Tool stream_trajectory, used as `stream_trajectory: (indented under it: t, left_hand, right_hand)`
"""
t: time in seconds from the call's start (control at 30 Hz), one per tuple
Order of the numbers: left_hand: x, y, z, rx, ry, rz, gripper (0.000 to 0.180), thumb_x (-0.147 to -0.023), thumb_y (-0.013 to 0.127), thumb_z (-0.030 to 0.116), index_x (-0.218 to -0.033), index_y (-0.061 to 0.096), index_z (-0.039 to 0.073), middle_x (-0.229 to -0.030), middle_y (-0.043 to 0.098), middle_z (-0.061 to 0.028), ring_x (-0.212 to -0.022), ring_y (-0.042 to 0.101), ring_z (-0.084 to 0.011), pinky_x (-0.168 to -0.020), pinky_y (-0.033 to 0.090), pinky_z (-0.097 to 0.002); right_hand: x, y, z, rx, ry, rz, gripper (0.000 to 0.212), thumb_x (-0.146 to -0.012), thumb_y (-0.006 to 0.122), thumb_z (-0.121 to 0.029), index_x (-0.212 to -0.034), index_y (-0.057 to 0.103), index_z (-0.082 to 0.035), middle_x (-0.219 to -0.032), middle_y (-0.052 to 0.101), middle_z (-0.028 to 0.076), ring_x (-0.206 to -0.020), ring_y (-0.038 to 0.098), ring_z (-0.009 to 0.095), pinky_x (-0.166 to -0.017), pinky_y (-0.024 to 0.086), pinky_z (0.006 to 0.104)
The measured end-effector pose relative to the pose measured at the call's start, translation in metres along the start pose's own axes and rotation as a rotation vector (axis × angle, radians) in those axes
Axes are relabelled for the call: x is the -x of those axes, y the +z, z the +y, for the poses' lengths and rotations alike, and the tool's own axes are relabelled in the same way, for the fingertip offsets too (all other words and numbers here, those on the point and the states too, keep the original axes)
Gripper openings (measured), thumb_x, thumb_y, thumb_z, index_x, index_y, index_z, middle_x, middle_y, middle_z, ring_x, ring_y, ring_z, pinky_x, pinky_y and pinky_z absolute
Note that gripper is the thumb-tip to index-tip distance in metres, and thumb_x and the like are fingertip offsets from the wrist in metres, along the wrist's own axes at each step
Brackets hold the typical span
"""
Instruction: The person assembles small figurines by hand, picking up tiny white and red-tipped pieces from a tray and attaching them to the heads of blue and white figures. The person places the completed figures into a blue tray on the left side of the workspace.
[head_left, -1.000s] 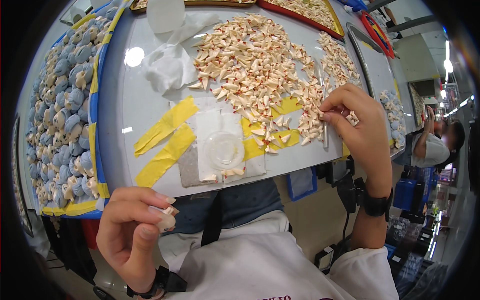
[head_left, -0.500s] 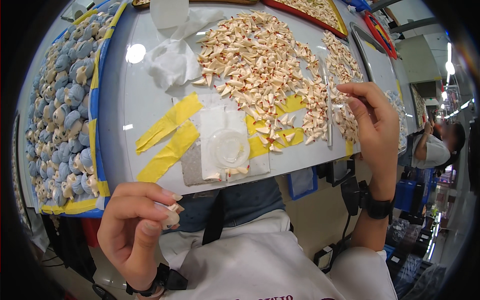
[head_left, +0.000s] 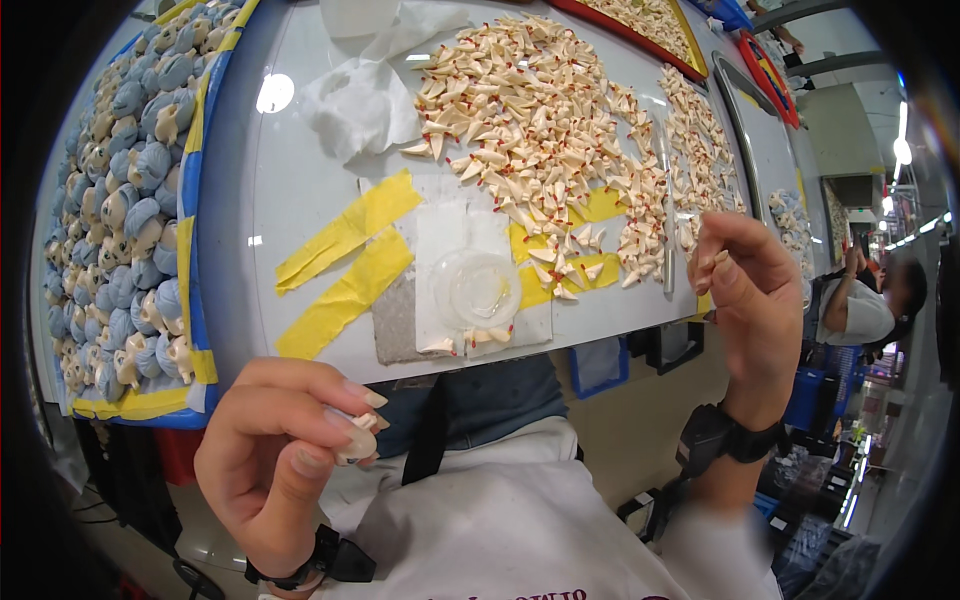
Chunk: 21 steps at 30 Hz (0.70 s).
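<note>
Pale figurine piece (head_left: pixel 357 442) sits pinched between your left hand's (head_left: pixel 268 440) thumb and fingers, just off the table's near edge, well apart from your right hand (head_left: pixel 755 300). That one is raised beside the red-tipped pointed pieces (head_left: pixel 520 110), thumb and fingertips drawn together; cannot tell if they grip anything. Between hands: round translucent dish (head_left: pixel 446 300), pale residue inside. Left: blue tray (head_left: pixel 185 420), packed with blue-and-cream figurine heads. Beyond: red-rimmed tray (head_left: pixel 640 48) of pale pieces.
</note>
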<state>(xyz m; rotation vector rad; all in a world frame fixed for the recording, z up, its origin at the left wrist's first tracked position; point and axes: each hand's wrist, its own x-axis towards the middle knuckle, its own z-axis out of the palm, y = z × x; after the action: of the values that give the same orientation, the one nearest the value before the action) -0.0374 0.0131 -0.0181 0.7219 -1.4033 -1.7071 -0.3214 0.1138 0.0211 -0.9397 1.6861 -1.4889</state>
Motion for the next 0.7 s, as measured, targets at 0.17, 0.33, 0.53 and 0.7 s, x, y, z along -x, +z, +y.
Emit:
stream_trajectory:
  t: [0.17,0.33,0.53,0.7]
  left_hand:
    - [-0.001,0.006,0.0,-0.02,-0.026,-0.003,0.033,-0.083,0.061,0.03,-0.089,0.048,0.0,-0.088,0.048,-0.0132,-0.069,0.055,-0.0154,-0.05,0.043,-0.0193]
    - [0.002,-0.001,-0.002,0.041,-0.024,-0.039,0.035,-0.074,0.069,0.013,-0.097,0.05,-0.005,-0.095,0.051,-0.0179,-0.084,0.057,-0.0207,-0.068,0.046,-0.0253]
    - [-0.009,0.011,-0.007,0.141,-0.123,0.037,0.046,-0.069,0.075,0.026,-0.096,0.047,0.001,-0.089,0.052,-0.0136,-0.071,0.055,-0.0162,-0.054,0.044,-0.0197]
    - [-0.007,0.006,-0.014,0.159,-0.005,-0.029,0.044,-0.074,0.072,0.027,-0.096,0.045,0.002,-0.091,0.05,-0.012,-0.076,0.057,-0.0201,-0.058,0.047,-0.0244]
  right_hand:
    - [0.002,0.004,-0.004,-0.11,-0.033,-0.144,0.014,-0.081,0.057,-0.007,-0.092,0.057,0.003,-0.076,0.058,0.008,-0.069,0.056,0.015,-0.065,0.045,0.0252]
    - [0.005,0.026,-0.021,-0.147,0.023,-0.126,0.011,-0.081,0.058,-0.007,-0.086,0.054,0.002,-0.077,0.061,0.015,-0.07,0.06,0.018,-0.065,0.049,0.0288]
    - [-0.001,0.038,-0.015,0.067,-0.103,-0.169,0.021,-0.074,0.07,-0.014,-0.081,0.052,-0.005,-0.082,0.058,0.012,-0.074,0.058,0.019,-0.069,0.047,0.0291]
    - [-0.015,0.048,-0.023,0.229,-0.184,-0.158,0.021,-0.071,0.072,-0.012,-0.079,0.054,-0.004,-0.08,0.055,0.01,-0.071,0.056,0.016,-0.066,0.046,0.0279]
